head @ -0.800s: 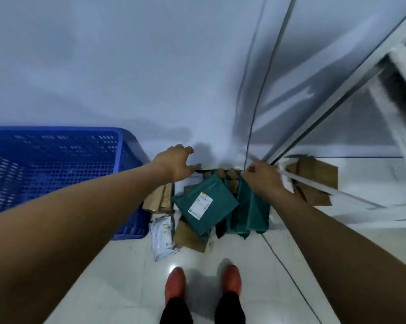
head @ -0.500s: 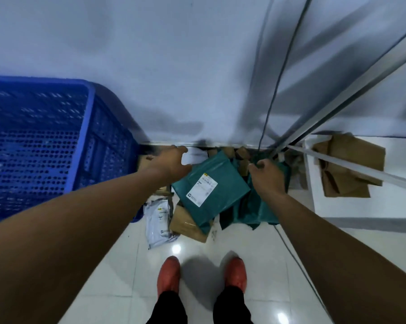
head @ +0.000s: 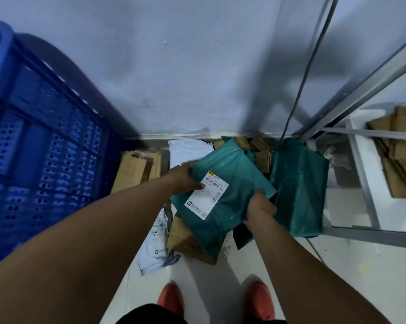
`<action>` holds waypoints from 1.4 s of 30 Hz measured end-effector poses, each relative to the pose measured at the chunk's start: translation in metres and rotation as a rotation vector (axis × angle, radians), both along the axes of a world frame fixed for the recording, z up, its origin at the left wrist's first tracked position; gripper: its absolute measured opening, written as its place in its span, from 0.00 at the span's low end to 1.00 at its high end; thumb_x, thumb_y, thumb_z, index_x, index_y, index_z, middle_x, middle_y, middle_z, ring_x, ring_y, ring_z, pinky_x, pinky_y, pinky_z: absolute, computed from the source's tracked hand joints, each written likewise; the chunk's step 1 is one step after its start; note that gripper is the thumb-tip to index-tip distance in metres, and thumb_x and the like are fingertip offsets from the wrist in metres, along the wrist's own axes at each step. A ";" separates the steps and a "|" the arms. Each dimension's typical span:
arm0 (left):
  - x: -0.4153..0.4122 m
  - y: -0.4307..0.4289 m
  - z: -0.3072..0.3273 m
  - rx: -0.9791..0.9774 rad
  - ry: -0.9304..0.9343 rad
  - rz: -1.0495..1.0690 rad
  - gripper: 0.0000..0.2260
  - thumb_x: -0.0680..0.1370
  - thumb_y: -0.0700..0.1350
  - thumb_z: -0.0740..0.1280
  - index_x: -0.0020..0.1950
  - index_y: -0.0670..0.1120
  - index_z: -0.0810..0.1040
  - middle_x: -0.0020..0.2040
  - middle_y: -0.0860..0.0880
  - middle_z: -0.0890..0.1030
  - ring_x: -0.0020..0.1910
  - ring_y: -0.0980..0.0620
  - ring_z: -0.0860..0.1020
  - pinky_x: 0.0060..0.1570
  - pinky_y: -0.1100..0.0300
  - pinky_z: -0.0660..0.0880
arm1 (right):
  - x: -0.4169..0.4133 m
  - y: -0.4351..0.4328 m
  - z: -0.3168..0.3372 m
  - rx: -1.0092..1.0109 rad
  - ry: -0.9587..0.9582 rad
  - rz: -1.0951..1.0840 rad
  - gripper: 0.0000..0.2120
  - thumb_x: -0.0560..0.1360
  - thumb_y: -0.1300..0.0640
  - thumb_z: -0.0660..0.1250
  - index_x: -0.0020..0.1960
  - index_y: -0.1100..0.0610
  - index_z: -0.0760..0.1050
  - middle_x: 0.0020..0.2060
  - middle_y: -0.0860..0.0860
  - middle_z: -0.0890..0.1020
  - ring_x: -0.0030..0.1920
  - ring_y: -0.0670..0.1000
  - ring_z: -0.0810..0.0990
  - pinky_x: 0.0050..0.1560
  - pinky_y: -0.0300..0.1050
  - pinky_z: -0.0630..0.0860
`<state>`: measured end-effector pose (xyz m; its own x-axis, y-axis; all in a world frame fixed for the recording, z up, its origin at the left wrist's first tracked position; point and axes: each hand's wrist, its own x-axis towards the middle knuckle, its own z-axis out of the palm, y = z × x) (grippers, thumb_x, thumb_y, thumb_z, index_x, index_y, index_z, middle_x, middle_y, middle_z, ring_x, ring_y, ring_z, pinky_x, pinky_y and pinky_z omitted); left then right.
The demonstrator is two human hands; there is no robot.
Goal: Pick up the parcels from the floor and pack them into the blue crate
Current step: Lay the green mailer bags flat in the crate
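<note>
The left hand (head: 185, 177) grasps the green parcel (head: 234, 169) at its edge nearer to the blue crate (head: 45, 160), with the thumb on the white label (head: 206, 195). The right hand (head: 259, 209) grasps the edge farther from the crate. The parcel is to the right of the crate, over other parcels on the floor (head: 337, 277). A brown parcel (head: 136, 169) lies just beside the crate.

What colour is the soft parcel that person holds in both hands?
The soft plastic parcel bag is teal green, bearing a white shipping label; head view shows it.
</note>
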<state>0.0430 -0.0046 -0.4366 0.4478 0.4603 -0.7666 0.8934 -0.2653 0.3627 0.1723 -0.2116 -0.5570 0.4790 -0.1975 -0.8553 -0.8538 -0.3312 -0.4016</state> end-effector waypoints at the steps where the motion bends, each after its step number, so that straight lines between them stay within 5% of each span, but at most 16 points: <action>1: 0.000 -0.001 -0.011 -0.012 0.006 0.018 0.43 0.72 0.55 0.80 0.81 0.52 0.61 0.73 0.44 0.75 0.68 0.43 0.76 0.67 0.51 0.74 | -0.005 0.000 0.016 0.005 0.029 -0.042 0.50 0.55 0.31 0.67 0.72 0.56 0.66 0.59 0.56 0.79 0.54 0.63 0.80 0.58 0.67 0.77; 6: 0.006 -0.003 -0.034 0.005 -0.040 0.103 0.42 0.68 0.65 0.78 0.78 0.55 0.67 0.70 0.48 0.79 0.63 0.45 0.79 0.62 0.52 0.78 | -0.035 0.005 0.075 0.417 0.233 -0.124 0.34 0.71 0.26 0.63 0.64 0.51 0.77 0.57 0.58 0.82 0.57 0.61 0.81 0.61 0.63 0.77; 11: -0.005 -0.016 -0.027 0.063 -0.062 0.146 0.48 0.63 0.76 0.72 0.75 0.51 0.66 0.67 0.49 0.79 0.60 0.44 0.80 0.59 0.48 0.79 | -0.047 0.002 0.088 0.507 0.214 -0.193 0.33 0.72 0.26 0.63 0.63 0.50 0.80 0.58 0.57 0.83 0.58 0.60 0.81 0.62 0.60 0.76; 16: -0.008 -0.016 0.015 0.086 -0.137 0.204 0.43 0.63 0.73 0.75 0.70 0.49 0.72 0.62 0.49 0.80 0.56 0.47 0.80 0.55 0.51 0.79 | -0.045 0.003 0.130 0.497 0.195 -0.196 0.31 0.71 0.25 0.63 0.61 0.46 0.81 0.57 0.54 0.84 0.58 0.60 0.82 0.63 0.62 0.75; 20: -0.022 -0.006 0.067 0.105 -0.161 0.262 0.43 0.58 0.76 0.75 0.62 0.47 0.78 0.55 0.49 0.83 0.50 0.48 0.82 0.52 0.48 0.82 | -0.044 0.012 0.186 0.494 0.193 -0.152 0.23 0.76 0.29 0.61 0.54 0.46 0.80 0.51 0.52 0.83 0.53 0.57 0.82 0.49 0.52 0.78; 23: -0.031 0.004 0.115 0.120 -0.199 0.281 0.33 0.62 0.71 0.78 0.55 0.48 0.81 0.48 0.50 0.85 0.45 0.51 0.83 0.48 0.50 0.83 | -0.047 0.021 0.230 0.514 0.202 -0.151 0.25 0.77 0.32 0.61 0.61 0.50 0.80 0.53 0.54 0.83 0.52 0.57 0.81 0.45 0.50 0.78; 27: -0.039 0.019 0.184 0.113 -0.251 0.298 0.33 0.61 0.70 0.79 0.56 0.51 0.83 0.47 0.54 0.85 0.45 0.55 0.83 0.51 0.54 0.82 | -0.051 0.040 0.290 0.510 0.174 -0.160 0.26 0.79 0.35 0.60 0.66 0.51 0.78 0.58 0.55 0.82 0.52 0.56 0.80 0.53 0.51 0.77; 31: -0.046 0.040 0.257 0.079 -0.334 0.344 0.27 0.62 0.64 0.82 0.53 0.50 0.84 0.48 0.54 0.87 0.45 0.57 0.84 0.44 0.63 0.80 | -0.050 0.062 0.342 0.560 0.109 -0.132 0.22 0.81 0.38 0.57 0.58 0.53 0.81 0.53 0.55 0.84 0.49 0.56 0.81 0.52 0.49 0.78; 35: -0.068 0.060 0.332 0.009 -0.388 0.430 0.22 0.65 0.61 0.82 0.52 0.49 0.86 0.48 0.54 0.88 0.45 0.56 0.85 0.42 0.65 0.79 | -0.058 0.097 0.398 0.542 0.011 -0.033 0.18 0.82 0.44 0.59 0.56 0.55 0.82 0.58 0.55 0.84 0.53 0.55 0.82 0.64 0.54 0.77; 38: -0.106 0.082 0.378 -0.010 -0.431 0.523 0.21 0.66 0.59 0.82 0.52 0.48 0.86 0.48 0.53 0.88 0.45 0.55 0.87 0.47 0.60 0.82 | -0.073 0.133 0.434 0.550 -0.005 0.062 0.21 0.80 0.39 0.62 0.59 0.54 0.81 0.62 0.55 0.83 0.58 0.56 0.81 0.63 0.55 0.78; 42: -0.172 0.127 0.417 0.025 -0.463 0.628 0.22 0.67 0.58 0.82 0.53 0.45 0.87 0.47 0.52 0.89 0.45 0.52 0.87 0.52 0.55 0.83 | -0.104 0.187 0.472 0.739 0.172 0.274 0.30 0.75 0.30 0.62 0.60 0.53 0.83 0.55 0.56 0.86 0.55 0.60 0.84 0.57 0.56 0.80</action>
